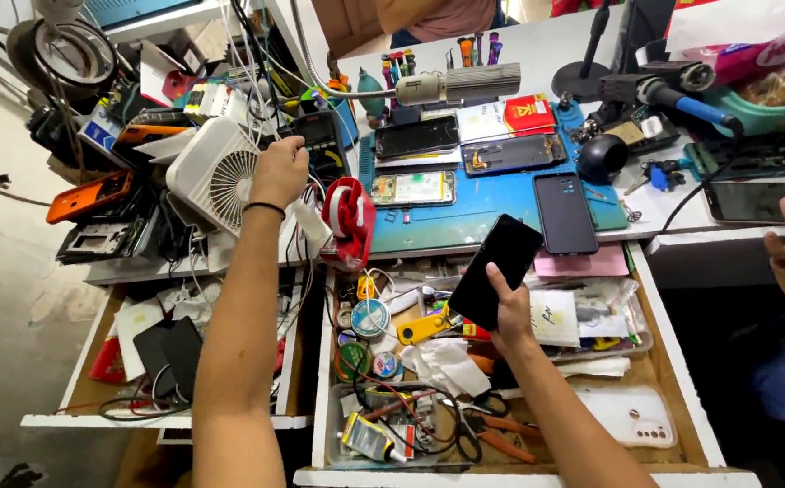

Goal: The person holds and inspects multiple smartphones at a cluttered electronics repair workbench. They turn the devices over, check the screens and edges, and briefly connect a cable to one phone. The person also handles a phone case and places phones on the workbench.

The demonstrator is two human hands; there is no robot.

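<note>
Right hand [508, 312] clamped on lower end of black phone [495, 268], tilted above open drawer [672, 361]. Likely light, rigid, glass-faced: slick, fragile; edge grip safest. Left hand [279, 172] curled shut at cables [307, 221] beside white fan [216, 174]; hold unclear.

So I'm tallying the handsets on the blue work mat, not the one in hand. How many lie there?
4 on the blue work mat: black-screened phone, opened phone showing its insides, dark frame panel, dark back-up phone. Clutter may hide others.
</note>
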